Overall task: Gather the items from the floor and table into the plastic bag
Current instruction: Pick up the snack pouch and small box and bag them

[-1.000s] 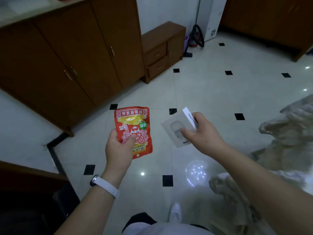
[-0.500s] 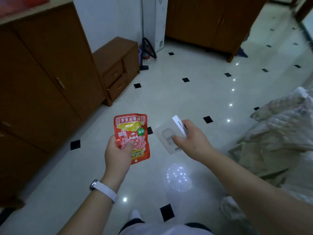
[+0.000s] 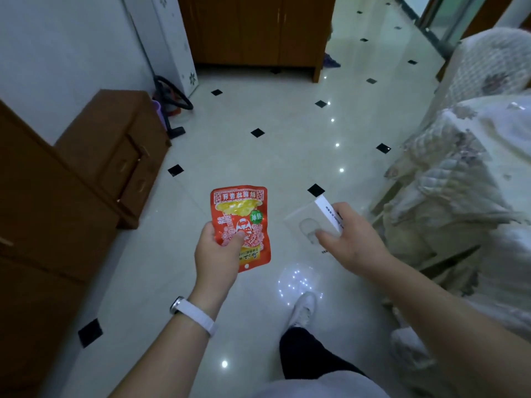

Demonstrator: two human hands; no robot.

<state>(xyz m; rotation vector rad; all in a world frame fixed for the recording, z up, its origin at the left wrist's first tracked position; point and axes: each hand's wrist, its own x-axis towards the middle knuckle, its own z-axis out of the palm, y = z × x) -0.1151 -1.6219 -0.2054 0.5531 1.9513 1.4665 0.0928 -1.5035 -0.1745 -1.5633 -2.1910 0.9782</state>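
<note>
My left hand (image 3: 216, 251) grips the lower end of a red snack packet (image 3: 240, 222) printed with yellow food, held upright over the floor. My right hand (image 3: 349, 239) pinches a small clear plastic package (image 3: 309, 224) with a white card strip along its right edge. Both items hang at chest height, about a hand's width apart. No plastic bag is in view.
Glossy white tiles (image 3: 258, 156) with black diamond insets stretch ahead. A low brown drawer unit (image 3: 115, 145) and tall cabinet stand on the left, a wooden cabinet (image 3: 253, 30) at the back. Cloth-covered furniture (image 3: 465, 168) fills the right. My white shoe (image 3: 301, 308) steps forward.
The view has swung right and forward: the left cabinets slid away, the back cabinet and covered furniture came into view. Both hands keep their items in the same grip.
</note>
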